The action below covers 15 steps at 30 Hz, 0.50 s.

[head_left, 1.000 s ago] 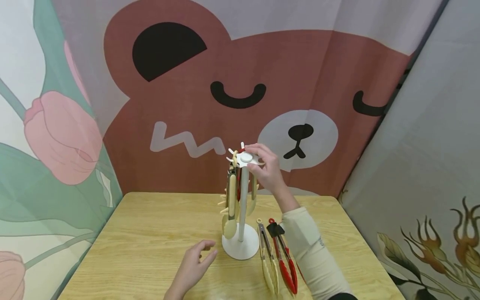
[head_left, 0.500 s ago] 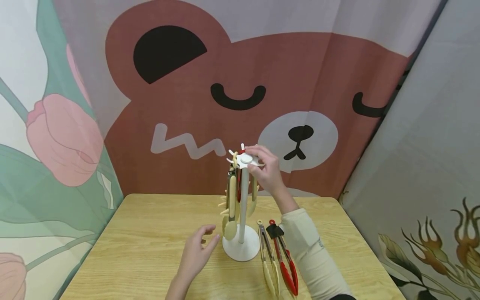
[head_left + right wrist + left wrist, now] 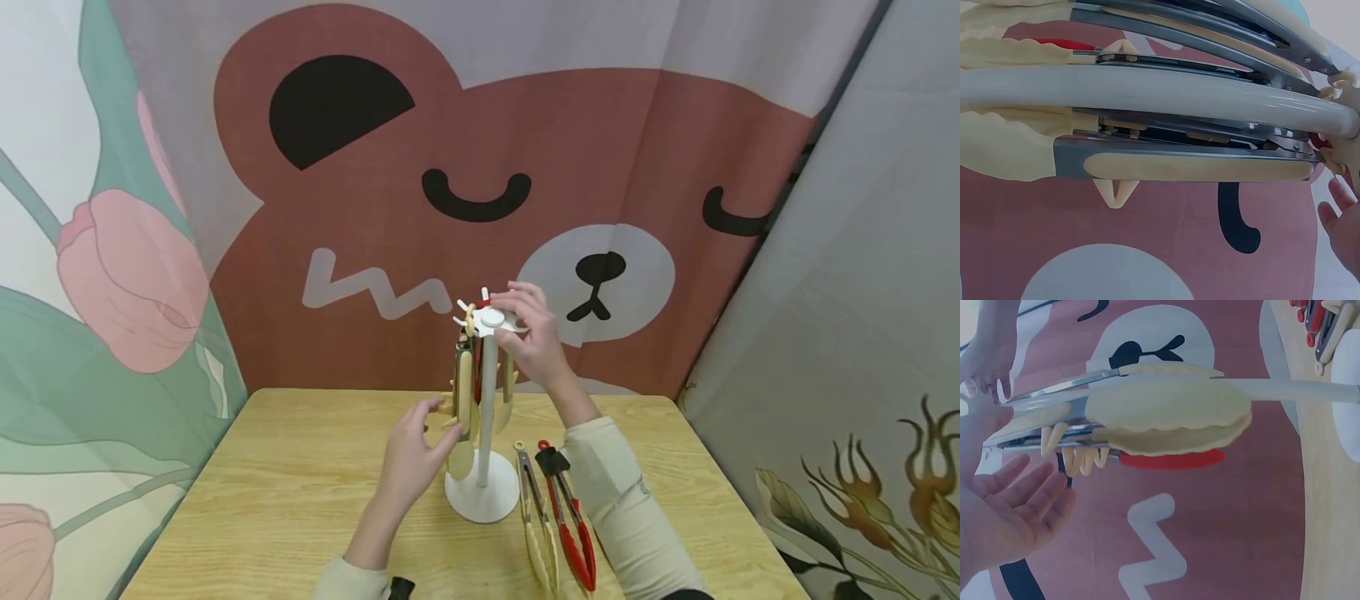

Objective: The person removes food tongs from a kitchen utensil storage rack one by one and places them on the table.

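A white utensil rack [image 3: 487, 400] stands mid-table with several cream-tipped tongs [image 3: 465, 379] hanging from its top hooks. My right hand [image 3: 538, 337] grips the white hooked disc at the rack's top, thumb in front and fingers behind. Beside the hanging tongs, on their left, is my left hand [image 3: 408, 458], its thumb toward the near side. In the left wrist view its fingers [image 3: 1025, 500] are spread and loosely bent under the handles, apart from the cream tongs [image 3: 1166, 406]. Red-tipped tongs [image 3: 1172, 460] hang behind these.
Right of the rack's round base [image 3: 480, 502], cream-tipped tongs [image 3: 534, 546] and red-tipped tongs [image 3: 574, 550] lie on the wooden table [image 3: 300, 483]. A curtain with a bear print [image 3: 585, 150] hangs behind the table.
My left hand has risen and moved right and away from me, up to the hanging tongs. My right hand stays at the rack's top.
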{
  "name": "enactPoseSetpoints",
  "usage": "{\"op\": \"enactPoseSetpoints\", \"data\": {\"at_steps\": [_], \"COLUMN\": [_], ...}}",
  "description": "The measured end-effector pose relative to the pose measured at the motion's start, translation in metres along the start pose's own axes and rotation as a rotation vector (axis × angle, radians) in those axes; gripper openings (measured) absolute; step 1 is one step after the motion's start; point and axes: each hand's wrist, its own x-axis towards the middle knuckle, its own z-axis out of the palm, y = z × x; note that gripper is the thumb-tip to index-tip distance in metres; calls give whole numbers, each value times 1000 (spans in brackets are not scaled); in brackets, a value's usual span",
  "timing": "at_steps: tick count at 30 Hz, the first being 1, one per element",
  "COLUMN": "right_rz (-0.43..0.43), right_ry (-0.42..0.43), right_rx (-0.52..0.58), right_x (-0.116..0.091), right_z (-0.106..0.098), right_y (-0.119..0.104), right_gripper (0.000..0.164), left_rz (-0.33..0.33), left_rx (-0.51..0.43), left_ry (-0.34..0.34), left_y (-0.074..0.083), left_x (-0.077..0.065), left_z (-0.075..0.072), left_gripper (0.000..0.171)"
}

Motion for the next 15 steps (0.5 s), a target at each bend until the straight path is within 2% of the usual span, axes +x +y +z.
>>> {"op": "enactPoseSetpoints", "data": {"at_steps": [4, 15], "right_rz": [-24, -81], "right_ry": [1, -39], "right_rx": [-36, -92], "right_x": [-2, 0], "right_z": [0, -5], "right_y": [11, 10], "right_gripper": [43, 45], "left_rz": [-9, -42], "left_rx": [16, 17], "left_ry": [-5, -55], "left_y": [5, 3], "left_x": [7, 13], "left_z": [4, 9], "left_gripper": [44, 46]}}
